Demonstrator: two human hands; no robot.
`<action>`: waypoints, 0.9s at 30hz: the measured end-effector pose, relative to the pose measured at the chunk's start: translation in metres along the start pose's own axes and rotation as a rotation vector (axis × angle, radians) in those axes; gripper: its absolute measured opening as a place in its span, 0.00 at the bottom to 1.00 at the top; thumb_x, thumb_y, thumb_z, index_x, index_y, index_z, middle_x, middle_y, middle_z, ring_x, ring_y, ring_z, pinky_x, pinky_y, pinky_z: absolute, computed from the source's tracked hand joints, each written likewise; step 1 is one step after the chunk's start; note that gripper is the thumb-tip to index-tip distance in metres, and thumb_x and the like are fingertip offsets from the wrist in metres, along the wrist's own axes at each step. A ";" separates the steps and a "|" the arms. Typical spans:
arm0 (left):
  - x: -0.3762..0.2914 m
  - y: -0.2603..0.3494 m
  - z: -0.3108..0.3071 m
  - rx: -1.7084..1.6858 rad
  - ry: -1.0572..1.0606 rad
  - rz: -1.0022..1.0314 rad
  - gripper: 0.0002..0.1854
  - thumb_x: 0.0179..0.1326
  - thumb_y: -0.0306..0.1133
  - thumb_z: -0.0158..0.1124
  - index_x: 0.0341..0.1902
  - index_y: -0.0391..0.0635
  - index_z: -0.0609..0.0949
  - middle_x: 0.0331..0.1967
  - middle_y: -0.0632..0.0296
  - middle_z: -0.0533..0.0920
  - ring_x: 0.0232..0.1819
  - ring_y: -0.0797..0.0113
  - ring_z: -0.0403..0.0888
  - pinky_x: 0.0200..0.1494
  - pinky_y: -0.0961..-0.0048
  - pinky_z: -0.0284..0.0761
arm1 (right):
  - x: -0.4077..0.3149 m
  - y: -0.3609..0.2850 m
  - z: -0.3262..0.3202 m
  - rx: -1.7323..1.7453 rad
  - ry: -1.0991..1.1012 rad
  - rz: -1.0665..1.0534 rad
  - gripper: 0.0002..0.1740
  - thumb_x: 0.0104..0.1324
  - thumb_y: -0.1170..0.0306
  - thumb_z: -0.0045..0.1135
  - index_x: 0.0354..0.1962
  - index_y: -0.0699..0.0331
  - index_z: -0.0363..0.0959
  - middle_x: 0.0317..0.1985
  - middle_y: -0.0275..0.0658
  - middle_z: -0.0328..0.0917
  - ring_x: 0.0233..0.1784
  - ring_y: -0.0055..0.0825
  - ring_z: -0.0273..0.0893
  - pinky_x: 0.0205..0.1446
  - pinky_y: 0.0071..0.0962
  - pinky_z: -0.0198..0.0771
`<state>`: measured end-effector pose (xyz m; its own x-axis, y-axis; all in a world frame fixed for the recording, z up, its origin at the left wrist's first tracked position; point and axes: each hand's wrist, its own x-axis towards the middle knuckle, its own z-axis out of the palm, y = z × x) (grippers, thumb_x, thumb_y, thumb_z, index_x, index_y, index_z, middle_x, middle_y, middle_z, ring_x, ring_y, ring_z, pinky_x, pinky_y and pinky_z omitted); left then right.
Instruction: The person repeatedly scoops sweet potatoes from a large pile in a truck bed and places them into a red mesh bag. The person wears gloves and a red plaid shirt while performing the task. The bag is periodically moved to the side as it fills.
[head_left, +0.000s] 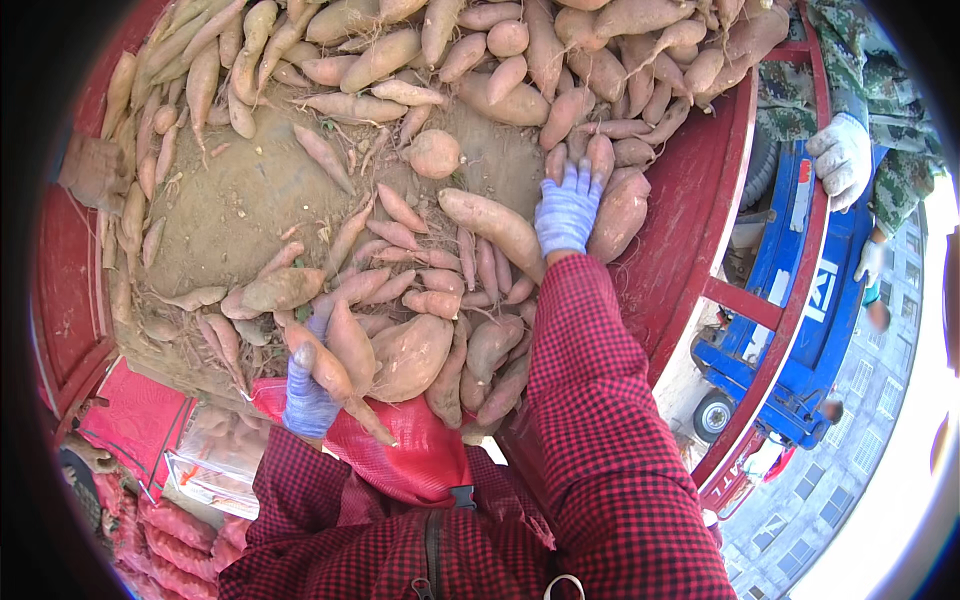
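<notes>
Sweet potatoes lie spread over the soil-covered bed of a red truck. My left hand, in a pale knitted glove, is wrapped around a long sweet potato at the bed's near edge, above a red woven bag. Beside that hand sits a large, wide sweet potato. My right hand, gloved the same way, reaches forward with its fingertips on small sweet potatoes. A large sweet potato lies just right of it, a long thick one just left.
The truck's red side wall and rail rise on the right. Behind the rail stand a person in camouflage, gloved hand on it, and a blue vehicle. Another person's hand is at far left. Filled red bags lie lower left.
</notes>
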<state>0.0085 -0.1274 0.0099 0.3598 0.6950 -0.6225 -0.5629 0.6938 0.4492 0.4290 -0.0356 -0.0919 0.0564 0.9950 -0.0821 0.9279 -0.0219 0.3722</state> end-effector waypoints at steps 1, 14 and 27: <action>-0.005 -0.001 -0.009 -0.008 0.039 -0.014 0.56 0.54 0.64 0.64 0.76 0.44 0.52 0.72 0.54 0.61 0.73 0.57 0.57 0.76 0.60 0.52 | 0.002 -0.012 -0.019 0.017 -0.096 0.011 0.29 0.61 0.61 0.57 0.62 0.52 0.69 0.61 0.46 0.70 0.74 0.46 0.55 0.78 0.53 0.39; -0.005 0.001 -0.038 0.016 0.025 -0.010 0.55 0.55 0.64 0.63 0.76 0.42 0.53 0.75 0.53 0.56 0.77 0.59 0.51 0.78 0.62 0.44 | 0.010 -0.025 -0.067 0.825 0.136 0.523 0.44 0.49 0.70 0.66 0.64 0.68 0.60 0.55 0.58 0.69 0.63 0.55 0.65 0.68 0.42 0.63; 0.000 -0.008 -0.027 0.067 0.088 0.026 0.59 0.52 0.67 0.62 0.76 0.40 0.51 0.74 0.52 0.57 0.76 0.57 0.53 0.78 0.62 0.44 | 0.109 -0.072 -0.011 1.318 0.230 1.511 0.53 0.42 0.71 0.79 0.64 0.70 0.56 0.60 0.51 0.69 0.58 0.43 0.74 0.63 0.38 0.70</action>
<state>-0.0068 -0.1377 -0.0108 0.2775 0.6956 -0.6626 -0.5189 0.6890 0.5060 0.3647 0.0753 -0.1175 0.9556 0.1022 -0.2763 -0.1542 -0.6255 -0.7648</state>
